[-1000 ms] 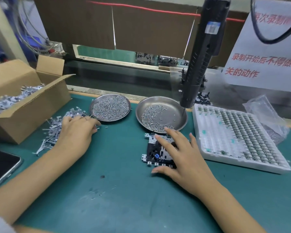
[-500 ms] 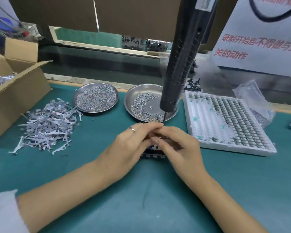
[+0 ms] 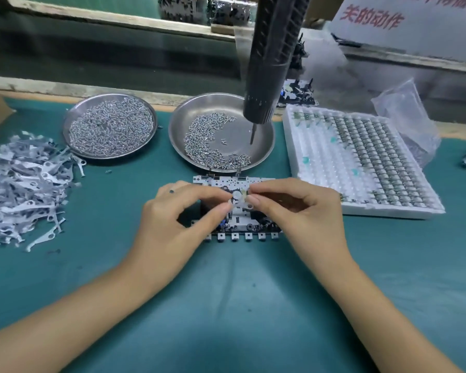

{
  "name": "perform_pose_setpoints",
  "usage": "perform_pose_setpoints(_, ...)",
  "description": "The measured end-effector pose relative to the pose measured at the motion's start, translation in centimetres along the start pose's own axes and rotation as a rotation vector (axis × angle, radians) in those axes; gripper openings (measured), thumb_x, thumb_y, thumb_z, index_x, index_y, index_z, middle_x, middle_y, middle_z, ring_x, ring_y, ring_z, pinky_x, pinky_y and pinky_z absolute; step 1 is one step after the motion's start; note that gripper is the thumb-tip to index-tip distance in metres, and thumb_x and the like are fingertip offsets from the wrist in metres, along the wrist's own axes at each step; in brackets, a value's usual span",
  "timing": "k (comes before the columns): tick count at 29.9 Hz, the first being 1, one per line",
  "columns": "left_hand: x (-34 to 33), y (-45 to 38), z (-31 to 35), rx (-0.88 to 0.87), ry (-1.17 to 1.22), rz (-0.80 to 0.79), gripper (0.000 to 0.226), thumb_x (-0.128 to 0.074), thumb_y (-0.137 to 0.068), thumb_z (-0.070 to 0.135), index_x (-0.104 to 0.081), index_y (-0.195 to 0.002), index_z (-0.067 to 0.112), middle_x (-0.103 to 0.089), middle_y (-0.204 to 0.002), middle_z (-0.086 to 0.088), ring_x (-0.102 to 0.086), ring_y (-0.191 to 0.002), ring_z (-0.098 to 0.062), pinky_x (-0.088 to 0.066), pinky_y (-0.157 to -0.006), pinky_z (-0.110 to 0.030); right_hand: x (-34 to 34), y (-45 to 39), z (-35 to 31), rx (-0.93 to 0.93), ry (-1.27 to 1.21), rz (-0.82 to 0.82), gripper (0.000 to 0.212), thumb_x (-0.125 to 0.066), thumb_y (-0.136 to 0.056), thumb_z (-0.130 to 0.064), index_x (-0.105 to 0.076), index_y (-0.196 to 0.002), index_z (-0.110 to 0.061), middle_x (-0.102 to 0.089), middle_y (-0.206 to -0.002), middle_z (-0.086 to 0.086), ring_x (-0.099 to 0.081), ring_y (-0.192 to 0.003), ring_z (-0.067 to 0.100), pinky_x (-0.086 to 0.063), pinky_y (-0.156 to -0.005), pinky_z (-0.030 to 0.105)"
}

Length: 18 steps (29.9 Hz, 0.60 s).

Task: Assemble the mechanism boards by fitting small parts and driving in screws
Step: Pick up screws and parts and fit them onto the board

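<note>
Both my hands are over the board [image 3: 237, 184]: left hand [image 3: 178, 219] and right hand [image 3: 293, 211] have fingertips pinched on a tiny part at its middle, can't tell what it is exactly. I'd go slow, keep it flat, seat it before letting go. Screws [image 3: 207, 141] sit in the dish just beyond, driver [image 3: 269, 76] hanging above them.

Bright even light, wide-angle edge distortion
</note>
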State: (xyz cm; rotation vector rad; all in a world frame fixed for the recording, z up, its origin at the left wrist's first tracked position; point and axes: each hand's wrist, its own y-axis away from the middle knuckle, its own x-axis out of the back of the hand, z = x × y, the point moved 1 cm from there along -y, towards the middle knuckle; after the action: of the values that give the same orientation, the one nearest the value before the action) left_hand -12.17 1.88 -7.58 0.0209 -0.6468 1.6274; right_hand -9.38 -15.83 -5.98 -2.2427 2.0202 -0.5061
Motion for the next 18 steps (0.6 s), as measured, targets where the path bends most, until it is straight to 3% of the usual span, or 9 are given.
perform_pose_setpoints(5, -0.1, -0.1, 0.1, -0.048, -0.093, -0.088, 0.011, -0.064, -0.077, 0.044, -0.060, -0.087, 0.047, -0.063, -0.091, 0.031, -0.054, -0.086, 0.005, -0.032, -0.088, -0.023, 0.4, -0.2, 0.2, 0.174, 0.370, -0.199, 0.016, -0.077, -0.073, 0.002, -0.077, -0.084, -0.010, -0.072, -0.080, -0.002, -0.064, -0.077, 0.006, -0.050, -0.074, 0.017)
perform_pose_setpoints(11, -0.3, -0.3, 0.0, -0.028, -0.105, -0.106, 0.012, -0.064, -0.078, 0.042, -0.060, -0.088, 0.047, -0.062, -0.086, 0.032, -0.055, -0.084, 0.003, -0.031, -0.086, -0.027, 0.9, -0.2, 0.2, 0.159, 0.414, -0.280, 0.017, -0.073, -0.079, 0.000, -0.077, -0.090, -0.012, -0.072, -0.081, 0.000, -0.063, -0.081, 0.011, -0.050, -0.076, 0.025)
perform_pose_setpoints(18, -0.5, -0.5, 0.3, -0.063, -0.160, -0.123, 0.011, -0.062, -0.080, 0.035, -0.065, -0.090, 0.037, -0.064, -0.082, 0.020, -0.055, -0.084, -0.001, -0.031, -0.087, -0.029, 1.7, 0.3, 0.1, 0.138, 0.405, -0.339, 0.022, -0.071, -0.079, -0.009, -0.074, -0.101, -0.015, -0.069, -0.086, 0.001, -0.062, -0.083, 0.007, -0.047, -0.080, 0.016)
